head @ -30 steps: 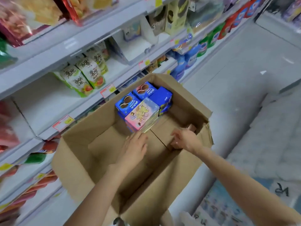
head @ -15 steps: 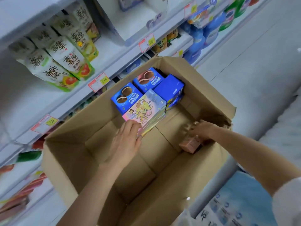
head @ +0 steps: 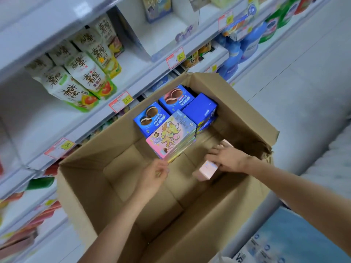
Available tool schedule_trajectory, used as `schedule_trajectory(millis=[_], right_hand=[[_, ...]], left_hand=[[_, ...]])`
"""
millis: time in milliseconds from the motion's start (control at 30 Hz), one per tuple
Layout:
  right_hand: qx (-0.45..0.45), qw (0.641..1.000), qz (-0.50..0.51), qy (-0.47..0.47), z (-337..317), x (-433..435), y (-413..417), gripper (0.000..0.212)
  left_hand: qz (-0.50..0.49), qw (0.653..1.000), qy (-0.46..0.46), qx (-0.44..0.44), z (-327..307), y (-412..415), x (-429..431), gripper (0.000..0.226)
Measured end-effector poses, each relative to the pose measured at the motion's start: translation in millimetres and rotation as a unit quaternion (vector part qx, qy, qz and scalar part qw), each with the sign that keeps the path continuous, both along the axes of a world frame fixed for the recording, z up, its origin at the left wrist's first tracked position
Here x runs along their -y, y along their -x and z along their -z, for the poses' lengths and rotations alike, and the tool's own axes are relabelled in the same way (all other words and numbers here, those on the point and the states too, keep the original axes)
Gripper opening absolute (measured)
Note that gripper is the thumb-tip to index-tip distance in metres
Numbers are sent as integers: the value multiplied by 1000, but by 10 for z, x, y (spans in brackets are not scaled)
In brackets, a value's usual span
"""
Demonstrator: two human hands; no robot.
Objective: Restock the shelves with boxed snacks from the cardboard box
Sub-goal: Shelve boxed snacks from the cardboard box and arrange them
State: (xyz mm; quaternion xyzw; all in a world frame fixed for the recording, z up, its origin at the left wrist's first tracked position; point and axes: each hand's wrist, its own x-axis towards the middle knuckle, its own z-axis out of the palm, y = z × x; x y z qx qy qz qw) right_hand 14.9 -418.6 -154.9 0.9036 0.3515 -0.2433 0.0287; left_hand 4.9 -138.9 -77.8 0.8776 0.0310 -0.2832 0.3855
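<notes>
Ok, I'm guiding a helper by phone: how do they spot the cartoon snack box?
Look into the cardboard box beside the shelves; snack boxes fill its far corner. The cartoon box is nearest, beyond the left hand: pink and pale blue with a yellow animal, unlike its dark blue neighbours.

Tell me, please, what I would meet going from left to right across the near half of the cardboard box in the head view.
In order: left hand → pink box → right hand, which grips that box.
</notes>
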Motion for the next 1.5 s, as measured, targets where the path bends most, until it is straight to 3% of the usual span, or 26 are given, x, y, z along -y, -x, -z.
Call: schedule_trajectory(millis=[67,133,267,333,433,467,500,533,600,633,700,800,867,900,967,1000,1067,1100,1167,1233,1300,1400,1500], right_hand=[[123,979,-14,-164,-226,-81,134,51],[189,937,-5,-293,-432,-163,295,37],[262,884,35,-386,-753,-369,480,37],[286,873,55,-392,-812,-405,522,36],[283,855,171,-399,-897,-519,584,40],[244,827,275,-425,-926,-587,605,50],[173,771,398,-466,-985,-660,629,57],[80,689,508,-511,-1056,-733,644,56],[-115,542,604,-573,-1158,-846,650,32],[-196,506,607,-581,-1192,-874,643,25],[-299,499,576,-574,-1259,-918,640,40],[-275,504,583,-575,-1360,-1062,663,45],[-123,571,605,-540,-1406,-1191,710,42],[-41,617,605,-502,-1449,-1269,738,43],[77,692,557,-453,-1553,-1463,824,48],[92,725,513,-451,-1582,-1558,873,52],[69,763,439,-469,-1645,-1653,920,57],[40,754,429,-495,-1666,-1632,911,55],[-39,690,459,-558,-1731,-1554,823,46],[-118,642,483,-584,-1711,-1526,725,38],[-152,651,471,-576,-1606,-1653,658,39],[-140,681,455,-557,-1299,-1919,711,38],[-111,704,447,-541,-1169,-2035,775,43]], left_hand=[[-141,977,90,-130,-67,37,-27,15],[-152,958,97,-223,-88,85,-97,49],[-168,902,208,-338,-248,209,-135,100],[-201,891,262,-310,-353,269,-105,91],[-212,914,269,-217,-524,317,-44,34],[-207,922,265,-190,-555,314,-36,20],[-208,927,264,-169,-573,315,-36,14],[-217,927,265,-152,-608,310,-34,13],[-244,923,270,-128,-679,296,-31,13],[-247,925,265,-117,-695,303,-37,13],[-242,931,254,-101,-737,297,-36,15],[-226,958,173,-47,-728,308,-68,17],[-178,981,58,59,-749,320,-51,32],[-168,981,60,81,-806,342,-11,36],[-158,970,180,33,-957,370,112,38],[-161,956,246,0,-997,390,158,39],[-198,939,280,12,-1051,416,124,42],[-236,936,260,22,-1094,407,48,36],[-305,921,242,35,-1127,392,-156,15],[-280,925,253,44,-1170,398,-281,14],[-240,938,251,16,-1195,397,-275,27],[-299,920,254,-9,-1107,341,-260,41],[-343,911,230,-5,-983,286,-349,40]])
